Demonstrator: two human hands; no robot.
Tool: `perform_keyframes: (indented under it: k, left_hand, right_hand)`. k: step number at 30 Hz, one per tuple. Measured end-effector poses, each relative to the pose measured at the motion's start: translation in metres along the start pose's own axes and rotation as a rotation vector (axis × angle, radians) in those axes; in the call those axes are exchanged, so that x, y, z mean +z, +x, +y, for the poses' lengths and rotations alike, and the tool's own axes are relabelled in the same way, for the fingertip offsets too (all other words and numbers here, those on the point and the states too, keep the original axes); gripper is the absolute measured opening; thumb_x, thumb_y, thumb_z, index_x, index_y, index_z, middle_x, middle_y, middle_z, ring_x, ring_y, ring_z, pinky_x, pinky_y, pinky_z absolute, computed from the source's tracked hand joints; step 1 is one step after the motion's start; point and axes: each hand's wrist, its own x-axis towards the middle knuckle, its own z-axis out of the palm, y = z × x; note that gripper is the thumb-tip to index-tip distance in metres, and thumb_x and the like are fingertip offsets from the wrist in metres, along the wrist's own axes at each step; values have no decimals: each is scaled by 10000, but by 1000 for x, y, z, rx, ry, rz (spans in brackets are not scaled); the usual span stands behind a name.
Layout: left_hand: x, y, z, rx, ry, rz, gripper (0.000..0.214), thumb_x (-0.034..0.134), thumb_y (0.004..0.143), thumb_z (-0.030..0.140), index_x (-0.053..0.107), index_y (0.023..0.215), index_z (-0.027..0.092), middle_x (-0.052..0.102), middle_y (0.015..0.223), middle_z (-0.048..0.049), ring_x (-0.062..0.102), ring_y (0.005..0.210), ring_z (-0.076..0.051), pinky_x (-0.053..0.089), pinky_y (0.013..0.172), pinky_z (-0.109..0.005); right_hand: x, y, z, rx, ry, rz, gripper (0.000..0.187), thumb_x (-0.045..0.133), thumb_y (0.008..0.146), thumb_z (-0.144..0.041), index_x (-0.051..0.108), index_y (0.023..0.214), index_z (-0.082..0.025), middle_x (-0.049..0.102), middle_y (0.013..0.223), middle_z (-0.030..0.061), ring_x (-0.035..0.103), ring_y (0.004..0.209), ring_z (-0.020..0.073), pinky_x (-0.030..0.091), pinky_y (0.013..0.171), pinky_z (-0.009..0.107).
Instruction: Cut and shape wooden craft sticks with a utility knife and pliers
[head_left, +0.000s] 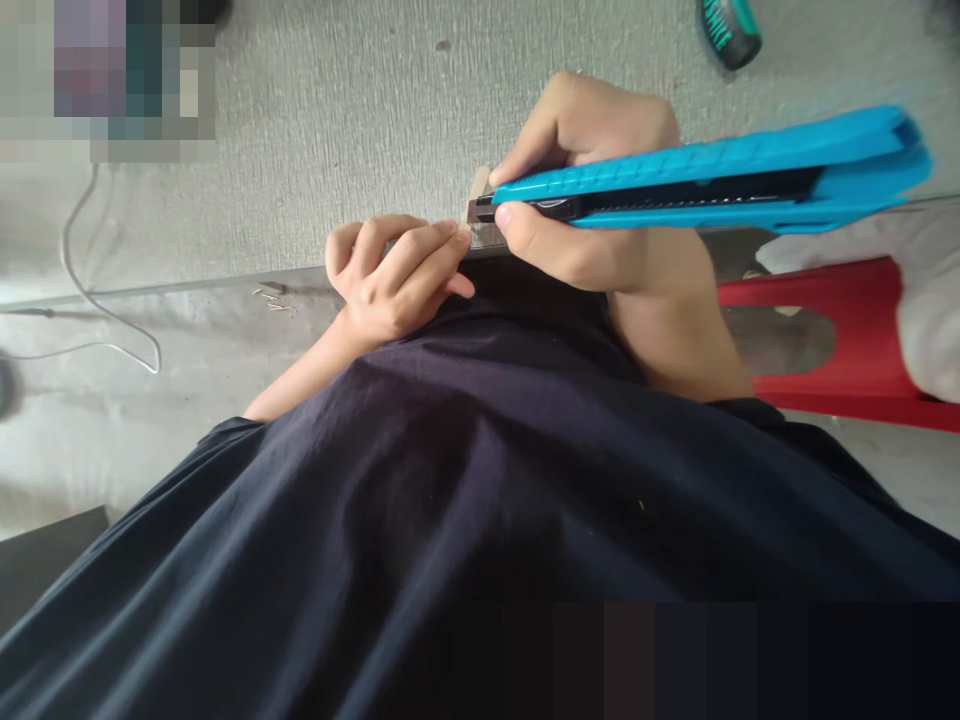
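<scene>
My right hand (pixel 600 190) is closed round a bright blue utility knife (pixel 712 180), thumb on its underside near the tip. The knife's dark tip (pixel 480 210) meets a small pale wooden piece (pixel 478 185). My left hand (pixel 397 275) pinches the near end of that piece with curled fingers, right beside the knife tip. Both hands hover over the edge of a grey textured table (pixel 337 130), above my dark shirt (pixel 480 500).
A red plastic stool (pixel 825 345) stands at the right. A teal-labelled can (pixel 729 30) lies at the table's top right. A white cable (pixel 97 300) loops at the left; small wood shavings (pixel 274 295) lie on the table's edge. Floor is pale concrete.
</scene>
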Motion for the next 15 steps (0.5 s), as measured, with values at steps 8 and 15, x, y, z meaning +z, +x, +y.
perform_keyframes:
  k: [8, 15]
  left_hand:
    - [-2, 1, 5, 31, 32, 60, 770, 391, 1046, 985, 798, 1361, 413, 854, 1195, -71, 834, 1191, -378, 491, 1105, -625]
    - [0, 0, 3, 1, 17, 26, 768, 411, 1027, 1001, 813, 1350, 432, 865, 1169, -64, 830, 1190, -387, 485, 1096, -653]
  right_hand:
    - [2, 0, 0, -8, 45, 8, 135, 670, 812, -233, 723, 935, -217, 787, 854, -27, 680, 707, 144, 469, 654, 286]
    - [1, 3, 2, -64, 4, -32, 104, 673, 825, -227, 686, 923, -260, 761, 812, -80, 684, 670, 141, 504, 653, 294]
